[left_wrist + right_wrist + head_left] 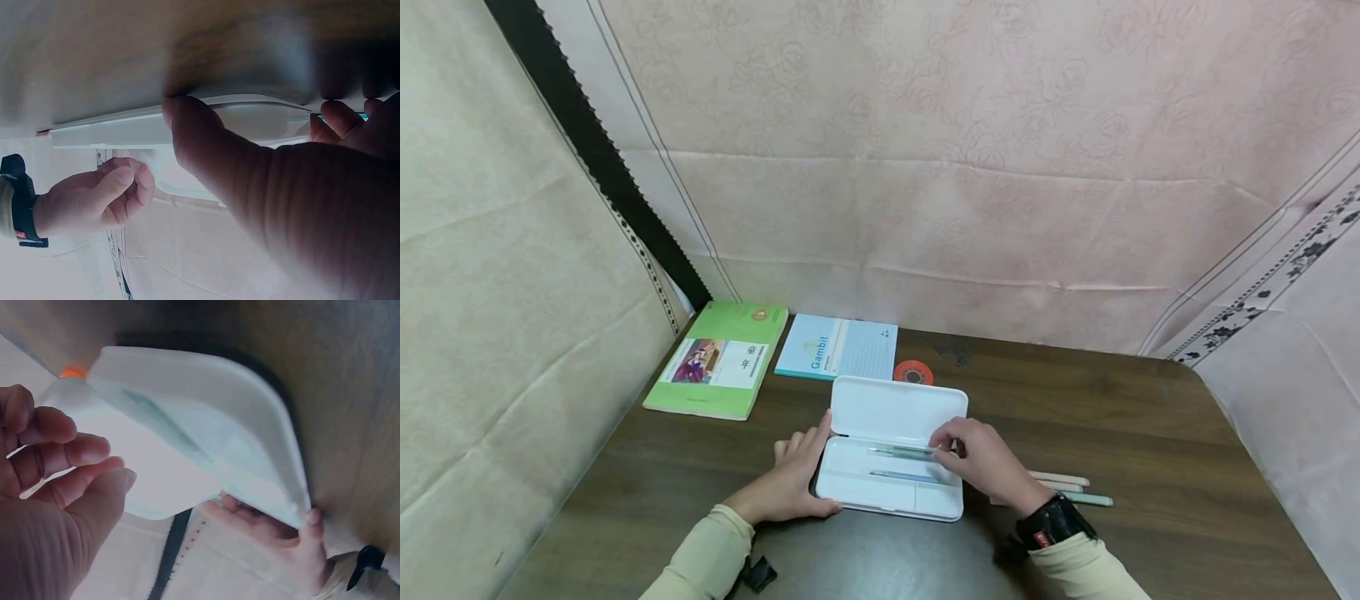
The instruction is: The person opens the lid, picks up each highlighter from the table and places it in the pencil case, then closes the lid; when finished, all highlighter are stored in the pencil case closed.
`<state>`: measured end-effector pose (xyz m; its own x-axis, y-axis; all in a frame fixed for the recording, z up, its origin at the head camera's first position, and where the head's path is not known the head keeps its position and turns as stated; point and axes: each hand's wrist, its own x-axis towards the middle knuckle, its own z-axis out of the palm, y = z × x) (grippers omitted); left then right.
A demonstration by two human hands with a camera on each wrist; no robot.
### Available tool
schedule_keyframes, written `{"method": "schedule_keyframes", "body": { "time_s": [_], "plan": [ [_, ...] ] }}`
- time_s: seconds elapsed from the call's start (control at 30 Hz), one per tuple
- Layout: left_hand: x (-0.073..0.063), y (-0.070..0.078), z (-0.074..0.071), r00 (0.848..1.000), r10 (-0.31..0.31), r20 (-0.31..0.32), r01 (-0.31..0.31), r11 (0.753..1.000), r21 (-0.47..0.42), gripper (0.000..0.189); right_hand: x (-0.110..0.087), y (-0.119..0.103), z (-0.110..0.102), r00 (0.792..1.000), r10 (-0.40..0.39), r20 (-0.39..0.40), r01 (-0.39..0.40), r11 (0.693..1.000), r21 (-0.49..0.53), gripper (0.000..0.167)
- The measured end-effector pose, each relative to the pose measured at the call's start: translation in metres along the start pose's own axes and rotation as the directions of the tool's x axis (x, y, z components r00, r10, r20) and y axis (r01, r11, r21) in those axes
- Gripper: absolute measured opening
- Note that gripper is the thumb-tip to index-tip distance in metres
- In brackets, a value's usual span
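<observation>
A white case [865, 464], long and smooth with round corners, sits on the bench [1165, 433] at the lower middle of the frame. Its lid [898, 404] is up. A see-through green pen [898, 452] and a thin blue pen [902, 477] lie inside. The left hand's [797, 475] grip holds the case's left end. The right hand's [983, 457] grip is narrow, loosely bent above the case, holding nothing. A blue notebook [861, 346] and orange ring [902, 367] are just behind the lid. Brown wood stretches right, past more pens [1090, 499], to a round edge.
</observation>
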<state>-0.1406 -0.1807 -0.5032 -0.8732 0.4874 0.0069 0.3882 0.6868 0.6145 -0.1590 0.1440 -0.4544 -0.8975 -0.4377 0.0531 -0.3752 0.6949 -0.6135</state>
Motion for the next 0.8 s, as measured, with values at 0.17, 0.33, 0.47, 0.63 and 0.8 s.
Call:
{"method": "schedule_keyframes", "body": {
  "time_s": [0.17, 0.33, 0.47, 0.63, 0.8],
  "plan": [
    [0.000, 0.000, 0.000, 1.000, 0.002, 0.005, -0.002, 1.000, 0.002, 0.129, -0.009, 0.011, -0.020, 1.000, 0.012, -0.010, -0.012, 0.999, 0.045, 0.011],
    [0.000, -0.001, 0.001, 1.000, -0.002, 0.008, 0.002, 1.000, 0.006, 0.129, -0.025, 0.035, -0.046, 0.998, 0.056, -0.010, -0.055, 0.996, 0.075, 0.020],
    [0.001, 0.000, 0.002, 1.000, -0.009, 0.009, 0.008, 1.000, 0.011, 0.130, -0.043, 0.059, -0.070, 0.995, 0.101, -0.004, -0.100, 0.987, 0.126, 0.028],
    [0.001, 0.000, 0.002, 1.000, -0.018, 0.014, 0.018, 1.000, 0.017, 0.130, -0.066, 0.086, -0.096, 0.979, 0.204, 0.016, -0.203, 0.960, 0.194, 0.035],
    [0.001, 0.000, 0.000, 0.999, -0.033, 0.024, 0.033, 0.999, 0.005, 0.131, -0.086, 0.112, -0.108, 0.962, 0.271, 0.023, -0.271, 0.946, 0.176, 0.034]
  ]
}}
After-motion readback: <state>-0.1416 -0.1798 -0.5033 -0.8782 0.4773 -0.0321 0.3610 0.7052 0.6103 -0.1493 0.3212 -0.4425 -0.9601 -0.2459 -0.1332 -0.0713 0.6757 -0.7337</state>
